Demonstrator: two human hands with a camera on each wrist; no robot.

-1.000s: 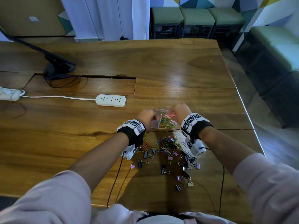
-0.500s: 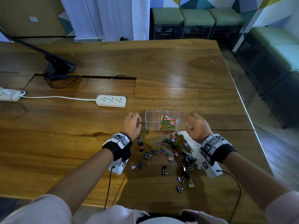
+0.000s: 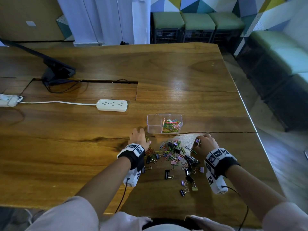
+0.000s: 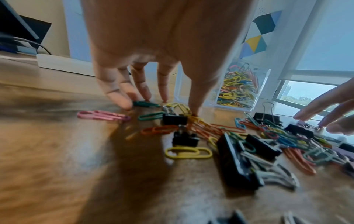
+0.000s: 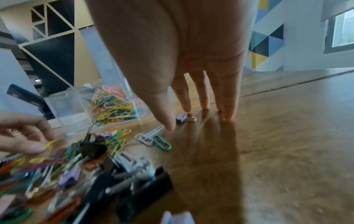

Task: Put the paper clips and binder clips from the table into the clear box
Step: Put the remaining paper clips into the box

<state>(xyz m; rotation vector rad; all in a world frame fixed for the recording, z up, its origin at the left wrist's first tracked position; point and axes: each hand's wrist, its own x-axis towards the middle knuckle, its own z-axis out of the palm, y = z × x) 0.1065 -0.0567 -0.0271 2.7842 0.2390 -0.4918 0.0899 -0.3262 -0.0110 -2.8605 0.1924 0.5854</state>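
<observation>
Both hands dropped from box to pile; left hand & right hand spread flat, grasping nothing, flanking clips to rake them in.

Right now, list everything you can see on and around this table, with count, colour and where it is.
Clear box: one, two compartments, far side of the pile; coloured paper clips fill its right compartment, left one looks empty.
Loose paper clips: many, mixed colours, scattered between the hands.
Binder clips: many, mostly black, some purple, in and nearer than the pile.
Power strip: one, white, left of the box.
Monitor stand: one, black, far left.
Stools: three, green, beyond the table.
Table: one, brown wood.
Left hand: fingers straight, tips on clips at the pile's left edge.
Right hand: fingers straight, tips by a purple binder clip.
</observation>
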